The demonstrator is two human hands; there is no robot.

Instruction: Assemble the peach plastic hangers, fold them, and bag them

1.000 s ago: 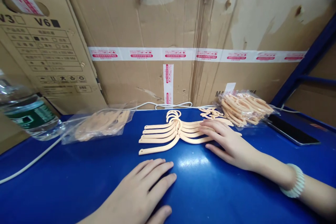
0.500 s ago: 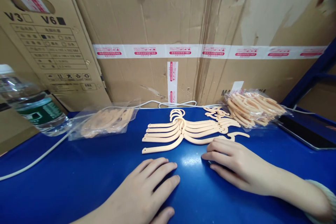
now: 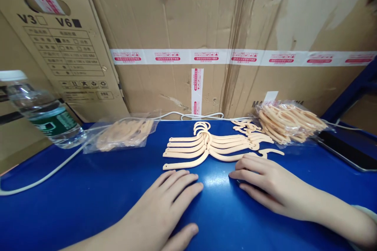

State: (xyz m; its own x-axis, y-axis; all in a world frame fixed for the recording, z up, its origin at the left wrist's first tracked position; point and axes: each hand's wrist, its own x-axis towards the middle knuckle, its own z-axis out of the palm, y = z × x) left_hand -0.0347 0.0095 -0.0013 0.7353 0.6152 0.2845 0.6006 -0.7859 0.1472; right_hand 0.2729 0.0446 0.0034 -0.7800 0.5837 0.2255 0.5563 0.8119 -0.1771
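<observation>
Several beige plastic folding clothes hangers (image 3: 188, 163) lie in an overlapping row on the blue table, hooks pointing away from me. My left hand (image 3: 167, 204) rests palm down just in front of the nearest hanger's left arm, fingers spread and holding nothing. At that hanger's right end, my right hand (image 3: 265, 184) lies with its fingers loosely bent and apart, the upper ones close to or touching the hanger. Its fingertips face left over the table, and its palm is hidden. Loose beige hanger parts (image 3: 246, 126) lie behind the row's right side.
A clear bag of beige parts (image 3: 123, 133) lies left, beside a water bottle (image 3: 51, 115). Another bagged stack (image 3: 291, 121) sits right, near a dark phone (image 3: 347, 151). A white cable (image 3: 55, 170) crosses the blue table (image 3: 97, 192). Cardboard boxes (image 3: 165, 19) stand behind.
My left hand has moved slightly forward, closer to the nearest hanger. The whole view has shifted a little, so things appear farther right. My right hand keeps its place by the hanger.
</observation>
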